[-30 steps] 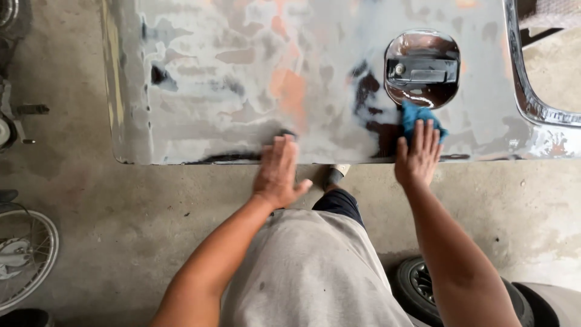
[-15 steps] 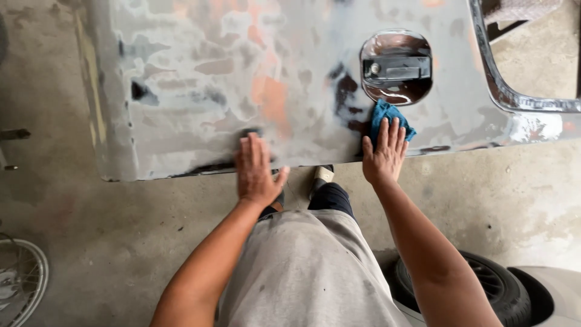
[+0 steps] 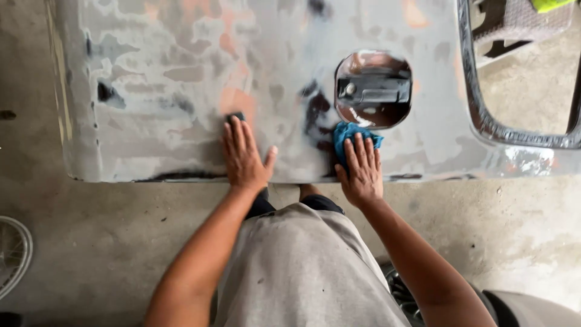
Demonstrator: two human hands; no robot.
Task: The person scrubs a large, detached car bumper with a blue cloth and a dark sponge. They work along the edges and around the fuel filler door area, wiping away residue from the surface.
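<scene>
At the frame's centre the right hand (image 3: 362, 171) presses flat, fingers open, on a blue cloth (image 3: 353, 137) atop the sanded grey panel (image 3: 169, 91), just below its recessed handle (image 3: 373, 89), while the left hand (image 3: 244, 156) lies open and flat, covering a small dark block (image 3: 235, 116).

- A vehicle body workshop or garage.
- A sanded car body panel (image 3: 181, 79), patchy grey, orange and black, fills the upper view; a round recess (image 3: 373, 89) is cut into it.
- Below the panel lies stained bare concrete floor (image 3: 91, 242).
- A tyre (image 3: 402, 293) lies on the floor below the panel; a spoked wheel (image 3: 12, 254) lies lower left of it.
</scene>
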